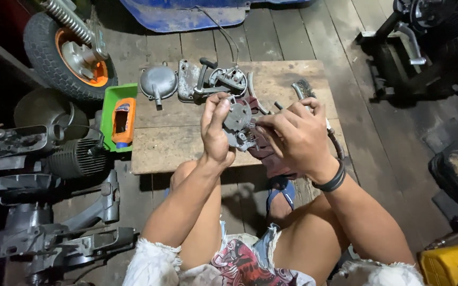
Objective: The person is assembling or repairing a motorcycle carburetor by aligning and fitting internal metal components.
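My left hand [216, 130] grips a round grey metal engine part [238, 123] by its left rim, held up above a wooden board [170, 143]. Against the part's right side, my right hand [295, 137] presses a dark red rag [269, 153] bunched under its fingers. A black band circles my right wrist. On the board behind the hands lie a grey metal cover [158, 82], a grimy engine casing with a black lever [208, 79] and a wire brush [304, 88].
A green tray holding an orange bottle [123, 122] sits at the board's left edge. A small wheel with an orange rim [70, 53] and engine parts [38, 159] crowd the left. More machinery stands at the right; a yellow container [446, 262] is bottom right.
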